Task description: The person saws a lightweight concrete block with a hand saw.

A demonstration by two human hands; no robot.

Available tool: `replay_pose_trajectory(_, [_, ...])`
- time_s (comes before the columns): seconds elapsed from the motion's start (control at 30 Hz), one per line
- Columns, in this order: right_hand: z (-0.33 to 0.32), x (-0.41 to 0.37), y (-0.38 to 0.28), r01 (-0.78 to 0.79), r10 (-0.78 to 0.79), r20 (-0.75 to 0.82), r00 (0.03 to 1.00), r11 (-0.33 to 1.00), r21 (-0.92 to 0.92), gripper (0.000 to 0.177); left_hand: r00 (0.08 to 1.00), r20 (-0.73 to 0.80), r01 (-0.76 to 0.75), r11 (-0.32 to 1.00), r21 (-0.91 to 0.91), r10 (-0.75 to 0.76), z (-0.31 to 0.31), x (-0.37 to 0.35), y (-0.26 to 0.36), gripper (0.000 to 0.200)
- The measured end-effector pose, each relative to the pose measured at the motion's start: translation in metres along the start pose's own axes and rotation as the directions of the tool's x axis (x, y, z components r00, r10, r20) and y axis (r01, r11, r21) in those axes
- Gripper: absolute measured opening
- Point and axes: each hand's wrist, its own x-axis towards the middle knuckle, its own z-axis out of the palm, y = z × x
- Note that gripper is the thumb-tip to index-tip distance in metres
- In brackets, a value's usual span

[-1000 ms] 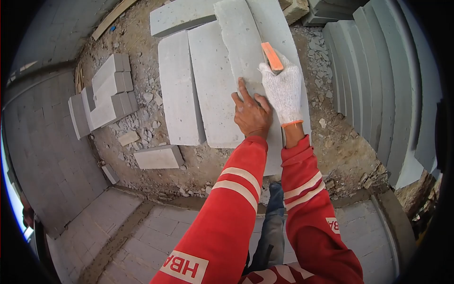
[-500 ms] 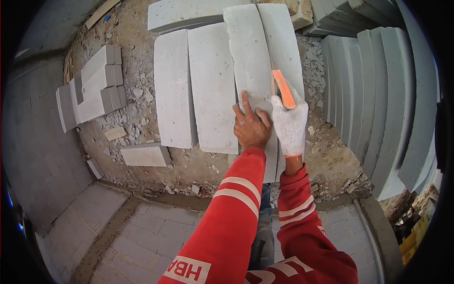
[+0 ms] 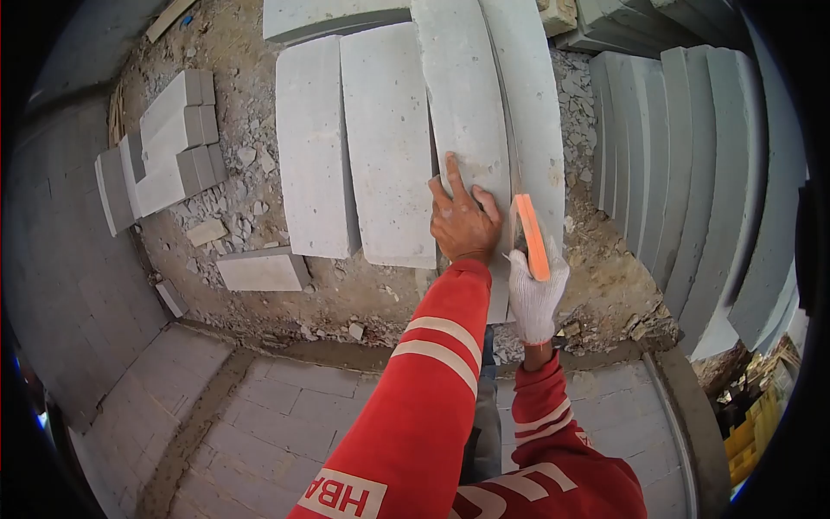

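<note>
My bare left hand (image 3: 465,221) lies on a long pale grey concrete block (image 3: 462,95), its fingers spread and pressing on the top face. Just to its right, my right hand (image 3: 538,294), in a white knit glove, is closed around the orange handle of a hand saw (image 3: 529,233). The saw's blade is seen nearly edge-on and hard to make out; it lines up with the narrow gap beside the block under my left hand. Another long block (image 3: 532,104) lies along the right side of that gap.
Two more long blocks (image 3: 311,147) lie to the left, and another block (image 3: 337,16) lies crosswise behind them. Cut pieces (image 3: 177,130) and rubble (image 3: 246,156) cover the ground at left. A row of upright blocks (image 3: 692,156) stands at right. A block wall (image 3: 294,406) runs in front of me.
My right hand has drawn the saw back toward my body, along the gap. My left hand stays on the same block. The view has shifted slightly.
</note>
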Motion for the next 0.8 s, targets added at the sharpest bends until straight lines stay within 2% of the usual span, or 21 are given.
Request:
replay_pose_trajectory(0.1, [0.027, 0.054, -0.022, 0.113, -0.11, -0.086, 0.99, 0.993, 0.03, 0.048, 0.999, 0.028, 0.031, 0.999, -0.028, -0.03, -0.002, 0.002, 0.001, 0.069])
replay_pose_trajectory(0.17, [0.021, 0.045, -0.021, 0.047, -0.044, -0.036, 0.998, 0.995, 0.089, 0.049, 0.998, 0.024, 0.052, 0.999, -0.001, -0.052, -0.003, 0.0, 0.002, 0.068])
replay_pose_trajectory(0.23, [0.011, 0.012, -0.005, 0.03, -0.029, -0.035, 0.999, 0.999, 0.034, 0.052, 0.997, 0.056, 0.059, 0.998, -0.016, -0.058, -0.01, 0.003, 0.007, 0.066])
replay_pose_trajectory(0.27, [0.008, -0.026, 0.013, 0.083, -0.087, -0.058, 0.995, 0.994, -0.068, 0.055, 0.998, 0.05, 0.044, 0.999, -0.001, -0.044, -0.006, 0.004, 0.004, 0.066])
replay_pose_trajectory(0.3, [-0.001, -0.066, 0.029, 0.102, -0.103, -0.077, 0.992, 0.995, -0.013, 0.06, 0.997, 0.06, 0.044, 0.999, -0.007, -0.043, -0.006, 0.002, 0.005, 0.066])
replay_pose_trajectory(0.4, [-0.019, -0.123, 0.051, -0.062, 0.065, -0.044, 0.997, 0.997, 0.054, 0.064, 0.999, 0.031, 0.04, 0.999, -0.022, -0.039, -0.004, 0.007, 0.004, 0.066])
replay_pose_trajectory(0.43, [-0.021, -0.122, 0.036, -0.138, 0.141, -0.022, 0.99, 0.985, 0.1, 0.065, 0.999, 0.014, 0.031, 0.999, -0.01, -0.031, -0.004, 0.006, 0.003, 0.066])
replay_pose_trajectory(0.5, [-0.004, -0.057, 0.033, 0.063, -0.065, -0.052, 0.997, 0.997, -0.035, 0.057, 1.0, 0.003, 0.001, 1.0, -0.006, -0.001, -0.004, 0.004, 0.007, 0.066])
replay_pose_trajectory(0.53, [0.006, -0.018, 0.017, 0.18, -0.185, -0.072, 0.98, 0.981, -0.075, 0.054, 0.999, 0.031, 0.036, 0.999, -0.02, -0.035, -0.007, 0.002, 0.007, 0.066])
replay_pose_trajectory(0.63, [0.02, 0.056, -0.024, 0.145, -0.143, -0.042, 0.989, 0.988, 0.056, 0.05, 0.999, 0.029, 0.043, 0.999, -0.021, -0.042, -0.008, 0.008, 0.007, 0.066])
replay_pose_trajectory(0.67, [0.022, 0.063, -0.026, 0.125, -0.124, -0.012, 0.992, 0.984, 0.127, 0.049, 0.999, 0.021, 0.049, 0.999, -0.024, -0.048, -0.008, 0.007, 0.006, 0.066])
replay_pose_trajectory(0.73, [0.022, 0.042, -0.01, 0.179, -0.174, -0.056, 0.983, 0.979, 0.101, 0.05, 0.998, 0.03, 0.062, 0.998, 0.0, -0.062, -0.009, 0.006, 0.007, 0.066])
replay_pose_trajectory(0.8, [0.009, -0.033, 0.02, 0.175, -0.173, -0.076, 0.982, 0.985, 0.01, 0.056, 0.999, -0.006, 0.036, 0.999, 0.014, -0.036, -0.005, 0.007, 0.006, 0.066])
